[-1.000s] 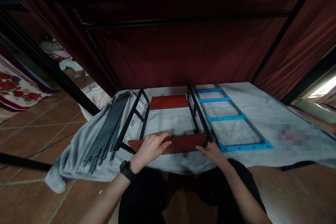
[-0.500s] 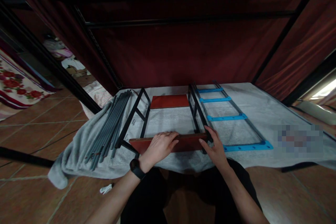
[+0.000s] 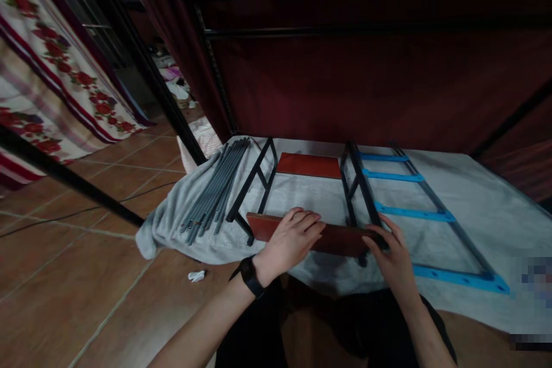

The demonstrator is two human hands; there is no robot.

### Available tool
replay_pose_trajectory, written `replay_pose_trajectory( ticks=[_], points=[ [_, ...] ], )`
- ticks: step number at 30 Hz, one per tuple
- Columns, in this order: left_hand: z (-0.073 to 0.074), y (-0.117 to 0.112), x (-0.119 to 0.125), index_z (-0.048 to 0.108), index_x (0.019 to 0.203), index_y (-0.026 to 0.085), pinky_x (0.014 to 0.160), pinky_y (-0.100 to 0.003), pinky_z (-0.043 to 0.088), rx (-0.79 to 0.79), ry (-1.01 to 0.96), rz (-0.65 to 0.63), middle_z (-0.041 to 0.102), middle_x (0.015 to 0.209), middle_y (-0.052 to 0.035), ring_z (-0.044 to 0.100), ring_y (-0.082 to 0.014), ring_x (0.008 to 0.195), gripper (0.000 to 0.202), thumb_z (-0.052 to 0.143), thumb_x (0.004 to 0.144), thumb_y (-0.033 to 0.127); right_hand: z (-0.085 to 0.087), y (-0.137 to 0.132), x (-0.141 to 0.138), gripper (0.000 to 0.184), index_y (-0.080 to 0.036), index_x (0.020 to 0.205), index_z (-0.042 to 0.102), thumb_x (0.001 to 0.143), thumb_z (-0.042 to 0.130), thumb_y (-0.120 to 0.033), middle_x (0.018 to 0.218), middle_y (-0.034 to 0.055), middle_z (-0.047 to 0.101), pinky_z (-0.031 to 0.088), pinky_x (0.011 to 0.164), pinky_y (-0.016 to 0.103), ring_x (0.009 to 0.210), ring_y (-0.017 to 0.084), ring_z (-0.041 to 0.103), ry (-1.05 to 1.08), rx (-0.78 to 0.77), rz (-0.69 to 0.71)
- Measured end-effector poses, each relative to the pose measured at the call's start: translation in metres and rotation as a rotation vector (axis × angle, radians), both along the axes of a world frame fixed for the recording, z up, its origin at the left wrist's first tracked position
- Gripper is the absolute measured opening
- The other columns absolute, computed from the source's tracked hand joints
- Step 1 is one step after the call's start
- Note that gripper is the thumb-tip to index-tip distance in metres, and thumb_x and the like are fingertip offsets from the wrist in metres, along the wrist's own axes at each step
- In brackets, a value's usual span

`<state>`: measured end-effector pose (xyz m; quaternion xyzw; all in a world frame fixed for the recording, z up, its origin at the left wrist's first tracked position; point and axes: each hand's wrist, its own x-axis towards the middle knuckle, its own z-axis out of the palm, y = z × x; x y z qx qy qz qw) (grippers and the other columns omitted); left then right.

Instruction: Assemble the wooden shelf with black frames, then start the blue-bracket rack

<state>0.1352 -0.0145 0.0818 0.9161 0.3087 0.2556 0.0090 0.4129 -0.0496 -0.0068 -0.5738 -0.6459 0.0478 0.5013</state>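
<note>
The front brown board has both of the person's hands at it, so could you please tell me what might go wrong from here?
The front brown board could tip or shift, since no hand is on its left end: the left hand lies near its middle, the right hand at its right end.
The right hand might get pinched, being close to the right black frame.
That frame might rock, as it rests on a soft-looking grey blanket.

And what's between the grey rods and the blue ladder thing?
In the head view, two black frames, a reddish far board and a reddish near board sit between the rods and blue rack, the left hand on the near board.
</note>
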Motion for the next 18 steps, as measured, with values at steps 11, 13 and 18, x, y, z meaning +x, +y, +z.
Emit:
replay_pose_trajectory(
  ticks=[11,13,18],
  points=[
    [-0.083,0.005,-0.179,0.067,0.096,0.016,0.078,-0.032,0.051,-0.083,-0.701,0.981,0.069,0.094,-0.0074,0.064,-0.0204,0.087,0.021,0.049,0.094,0.028,-0.013,0.002,0.006,0.036,-0.026,0.108,0.070,0.084,0.065,-0.053,0.136,0.0090,0.058,0.039,0.112,0.053,0.126,0.032,0.055,-0.053,0.081,-0.044],
    [-0.099,0.026,-0.195,0.068,0.097,0.016,0.086,-0.033,0.050,-0.206,-0.521,0.974,0.068,0.098,-0.0086,0.063,-0.0212,0.093,0.021,0.049,0.092,0.021,-0.013,0.000,0.005,0.037,-0.029,0.107,0.070,0.083,0.063,-0.057,0.136,0.0084,0.058,0.039,0.112,0.054,0.128,0.033,0.054,-0.044,0.052,-0.070],
    [-0.116,0.058,-0.197,0.070,0.098,0.014,0.091,-0.033,0.046,-0.334,-0.197,0.984,0.064,0.100,-0.0106,0.060,-0.0214,0.098,0.023,0.050,0.087,0.012,-0.013,-0.004,0.003,0.039,-0.036,0.108,0.069,0.079,0.062,-0.063,0.138,0.0064,0.058,0.040,0.113,0.054,0.129,0.034,0.054,-0.035,-0.007,-0.117]
  ],
)
